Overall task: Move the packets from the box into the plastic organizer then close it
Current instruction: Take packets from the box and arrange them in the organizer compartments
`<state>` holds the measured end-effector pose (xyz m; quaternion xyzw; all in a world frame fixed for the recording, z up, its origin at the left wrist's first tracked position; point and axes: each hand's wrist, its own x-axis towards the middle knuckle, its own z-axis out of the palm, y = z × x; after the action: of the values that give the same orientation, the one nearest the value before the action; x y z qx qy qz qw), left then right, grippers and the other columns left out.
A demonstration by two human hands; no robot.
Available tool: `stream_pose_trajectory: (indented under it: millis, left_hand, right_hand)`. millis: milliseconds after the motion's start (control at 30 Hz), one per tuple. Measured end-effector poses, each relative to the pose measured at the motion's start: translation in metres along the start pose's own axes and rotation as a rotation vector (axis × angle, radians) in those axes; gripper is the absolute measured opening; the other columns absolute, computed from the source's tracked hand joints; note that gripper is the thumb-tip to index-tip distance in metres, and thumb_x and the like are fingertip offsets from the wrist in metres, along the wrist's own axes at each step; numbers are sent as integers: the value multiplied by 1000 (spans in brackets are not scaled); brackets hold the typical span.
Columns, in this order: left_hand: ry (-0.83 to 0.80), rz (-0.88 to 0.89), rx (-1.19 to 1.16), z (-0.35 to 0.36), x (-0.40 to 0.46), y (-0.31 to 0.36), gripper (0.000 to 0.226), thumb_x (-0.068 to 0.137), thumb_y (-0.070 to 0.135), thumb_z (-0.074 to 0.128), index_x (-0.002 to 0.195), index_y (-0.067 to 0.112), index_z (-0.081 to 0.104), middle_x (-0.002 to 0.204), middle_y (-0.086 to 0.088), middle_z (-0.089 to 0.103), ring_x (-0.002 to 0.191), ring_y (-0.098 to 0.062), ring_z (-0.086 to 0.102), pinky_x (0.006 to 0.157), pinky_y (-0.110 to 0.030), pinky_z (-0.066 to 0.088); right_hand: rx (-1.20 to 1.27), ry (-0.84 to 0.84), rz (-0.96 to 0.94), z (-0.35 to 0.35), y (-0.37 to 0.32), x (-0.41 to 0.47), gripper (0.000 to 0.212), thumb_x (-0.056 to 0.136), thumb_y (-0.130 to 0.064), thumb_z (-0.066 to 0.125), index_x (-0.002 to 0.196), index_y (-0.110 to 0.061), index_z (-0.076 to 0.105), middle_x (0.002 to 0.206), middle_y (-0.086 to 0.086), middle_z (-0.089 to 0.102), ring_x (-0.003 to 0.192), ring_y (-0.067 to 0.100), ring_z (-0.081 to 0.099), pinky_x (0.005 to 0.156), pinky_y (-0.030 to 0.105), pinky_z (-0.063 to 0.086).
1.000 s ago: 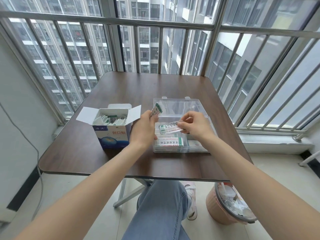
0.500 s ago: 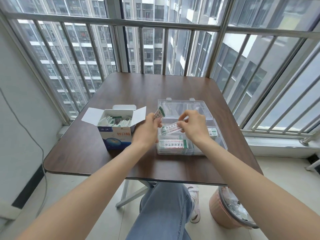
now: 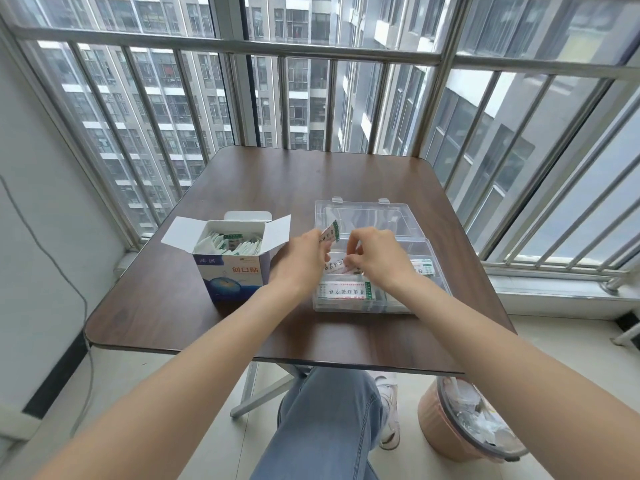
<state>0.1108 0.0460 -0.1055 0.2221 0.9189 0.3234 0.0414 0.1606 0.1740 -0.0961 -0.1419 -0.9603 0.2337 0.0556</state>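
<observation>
An open blue and white cardboard box [image 3: 231, 271] full of white packets [image 3: 227, 245] stands on the table's left. To its right sits the clear plastic organizer [image 3: 437, 276] with its lid [image 3: 363, 216] folded back. My left hand [image 3: 300, 261] pinches a small stack of packets [image 3: 330, 233] above the organizer's left edge. My right hand [image 3: 375, 258] pinches one packet [image 3: 337, 266] just over the organizer's compartments. More packets lie inside: one in the front compartment [image 3: 346, 292], another at the right [image 3: 423, 265].
A brown wooden table [image 3: 284, 188] stands against a window with metal railings [image 3: 311, 50]. A pink waste bin [image 3: 460, 424] with a plastic liner sits on the floor at the lower right. My legs in jeans [image 3: 325, 424] are under the table.
My right hand has moved its packet slightly left and lower toward the organizer's middle compartment. My left hand keeps its stack in about the same place. The camera view has shifted a little.
</observation>
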Motion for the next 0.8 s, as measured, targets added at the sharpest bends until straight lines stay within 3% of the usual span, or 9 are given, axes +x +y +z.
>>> stream_pose_trajectory:
  millis: [200, 333, 433, 500, 633, 800]
  left_hand:
    - [32, 49, 37, 2, 3, -2, 23, 100, 30, 40, 96, 15, 56, 94, 0, 70, 87, -24, 63, 75, -35, 49]
    - [-6, 112, 165, 1, 7, -2, 22, 99, 28, 38, 99, 14, 55, 96, -4, 69, 86, -30, 63, 77, -43, 52]
    - [-30, 139, 274, 1, 10, -2, 21, 99, 25, 37, 104, 13, 54, 100, -7, 68, 87, -33, 62, 76, -45, 53]
    - [-50, 137, 316, 4, 11, -2, 20, 99, 25, 38, 105, 14, 54, 103, -7, 67, 90, -34, 62, 76, -44, 52]
    - [-99, 101, 387, 6, 13, -1, 26, 101, 31, 36, 108, 14, 54, 107, -9, 66, 96, -35, 60, 76, -39, 49]
    - [-125, 87, 387, 7, 13, -4, 30, 100, 34, 34, 110, 14, 55, 108, -9, 67, 99, -35, 60, 80, -41, 49]
  right_hand:
    - [-57, -166, -42, -6, 1, 6, 10, 82, -8, 66, 86, -14, 73, 87, 5, 68, 88, 22, 64, 82, 37, 52]
    - [6, -193, -32, -10, 0, 5, 10, 82, -5, 65, 85, -13, 71, 91, 11, 70, 85, 23, 64, 81, 36, 53]
    - [21, -205, -45, -11, -1, 3, 10, 82, -2, 64, 88, -8, 70, 95, 12, 69, 81, 20, 61, 76, 27, 49]
    - [17, -208, -55, -10, -1, 2, 14, 83, -2, 62, 91, -9, 71, 95, 11, 69, 83, 20, 62, 77, 26, 49]
    - [-22, -191, -33, -7, 1, 4, 19, 83, -5, 61, 90, -17, 74, 96, 8, 69, 91, 24, 64, 84, 37, 53]
    - [-221, -202, -59, -1, 2, 4, 31, 89, -6, 50, 103, -22, 71, 108, 4, 67, 101, 26, 61, 73, 29, 45]
